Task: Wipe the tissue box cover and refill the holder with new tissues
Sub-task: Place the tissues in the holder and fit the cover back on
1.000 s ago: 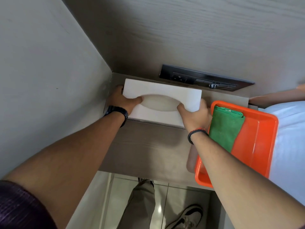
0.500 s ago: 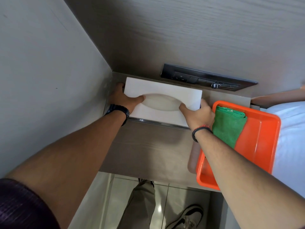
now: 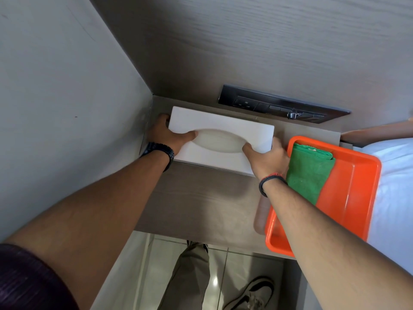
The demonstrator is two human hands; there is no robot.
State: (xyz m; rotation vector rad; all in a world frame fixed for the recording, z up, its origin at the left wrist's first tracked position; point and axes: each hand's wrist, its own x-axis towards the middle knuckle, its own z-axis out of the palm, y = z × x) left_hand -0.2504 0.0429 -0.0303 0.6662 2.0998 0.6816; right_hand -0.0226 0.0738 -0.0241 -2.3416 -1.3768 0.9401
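In the head view, the only view given, a white tissue box cover (image 3: 220,139) is seen at the back left corner of a wood-grain bedside surface (image 3: 201,202), close to the side wall and just in front of a dark switch panel (image 3: 281,106) set in the back panel. The cover is gripped at both ends. The left hand (image 3: 167,136) is curled around the left end, with the thumb laid at the edge of the oval opening; the right hand (image 3: 267,156) is closed over the right end, its thumb at the opposite edge of the opening. The two-ended hold is judged to keep the long cover level while it is lifted or seated; which of the two is under way cannot be told. No tissue is seen in the opening.

An orange tray (image 3: 353,193) is set just right of the cover, partly overhanging the front edge of the surface, and a folded green cloth (image 3: 308,173) is laid in it. It is probably kept there so that the cloth is within reach of the right hand for wiping.

By count: one cover, two hands, one tray, one cloth, one switch panel. No pack of new tissues is visible.
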